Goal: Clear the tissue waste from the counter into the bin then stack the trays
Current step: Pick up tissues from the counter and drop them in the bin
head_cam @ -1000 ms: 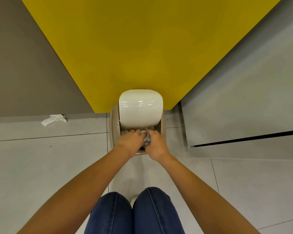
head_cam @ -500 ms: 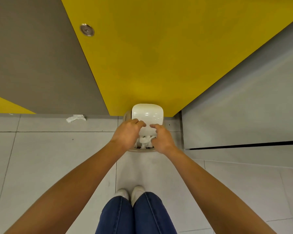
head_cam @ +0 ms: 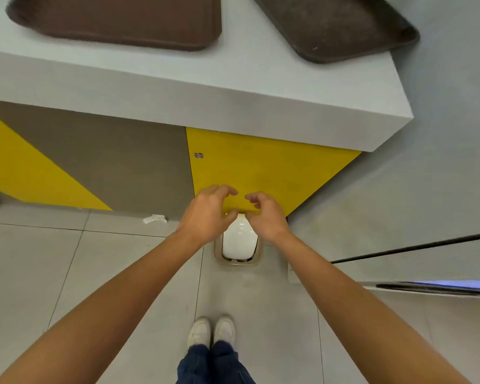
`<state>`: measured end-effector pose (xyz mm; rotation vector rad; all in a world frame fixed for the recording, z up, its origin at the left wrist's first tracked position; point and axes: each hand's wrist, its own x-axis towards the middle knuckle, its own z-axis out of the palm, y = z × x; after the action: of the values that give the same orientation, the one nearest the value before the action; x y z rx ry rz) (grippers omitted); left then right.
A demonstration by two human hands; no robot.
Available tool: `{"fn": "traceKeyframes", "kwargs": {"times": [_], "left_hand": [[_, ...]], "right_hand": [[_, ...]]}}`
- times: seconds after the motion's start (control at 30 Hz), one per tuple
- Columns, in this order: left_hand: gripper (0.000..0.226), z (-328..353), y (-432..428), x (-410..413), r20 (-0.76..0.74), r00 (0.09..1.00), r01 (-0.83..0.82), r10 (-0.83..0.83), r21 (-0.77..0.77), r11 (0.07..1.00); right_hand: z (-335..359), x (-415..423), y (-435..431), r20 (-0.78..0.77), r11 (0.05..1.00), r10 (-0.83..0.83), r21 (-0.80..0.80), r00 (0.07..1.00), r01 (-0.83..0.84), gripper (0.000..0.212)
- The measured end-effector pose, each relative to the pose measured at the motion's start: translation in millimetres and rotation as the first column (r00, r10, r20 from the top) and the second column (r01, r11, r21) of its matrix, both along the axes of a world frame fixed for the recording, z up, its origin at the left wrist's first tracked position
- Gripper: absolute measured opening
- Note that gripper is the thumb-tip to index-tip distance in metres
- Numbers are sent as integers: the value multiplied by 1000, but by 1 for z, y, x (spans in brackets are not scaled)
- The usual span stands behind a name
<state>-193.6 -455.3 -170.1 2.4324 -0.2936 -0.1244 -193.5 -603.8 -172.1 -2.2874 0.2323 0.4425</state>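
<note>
Just beneath the hands sits one bin [head_cam: 240, 243]; left hand [head_cam: 205, 214] and right hand [head_cam: 266, 217] hover apart, empty, fingers loosely curled. One tissue scrap [head_cam: 154, 218] on the floor [head_cam: 67, 273], left of the left hand, could get missed, lying off the tabletop [head_cam: 247, 65], where two trays [head_cam: 117, 20] wait beyond the hands.

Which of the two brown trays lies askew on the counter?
The right tray, turned diagonally near the counter corner; the left tray lies parallel to the front edge.
</note>
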Motion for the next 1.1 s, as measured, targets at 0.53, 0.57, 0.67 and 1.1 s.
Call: {"fn": "traceKeyframes", "kwargs": {"times": [0.53, 0.57, 0.67, 1.1], "left_hand": [[34, 131, 113, -24, 107, 941, -299, 321, -184, 936], [34, 134, 125, -24, 111, 937, -309, 332, -187, 933], [34, 144, 164, -23, 132, 922, -336, 363, -188, 923], [32, 176, 362, -1, 181, 866, -439, 467, -172, 882]], "right_hand": [[136, 10, 112, 279, 991, 73, 88, 958, -102, 29], [139, 12, 123, 288, 990, 73, 97, 955, -105, 28], [148, 17, 163, 310, 985, 70, 126, 948, -114, 26], [180, 47, 364, 396, 953, 142, 193, 907, -234, 23]]}}
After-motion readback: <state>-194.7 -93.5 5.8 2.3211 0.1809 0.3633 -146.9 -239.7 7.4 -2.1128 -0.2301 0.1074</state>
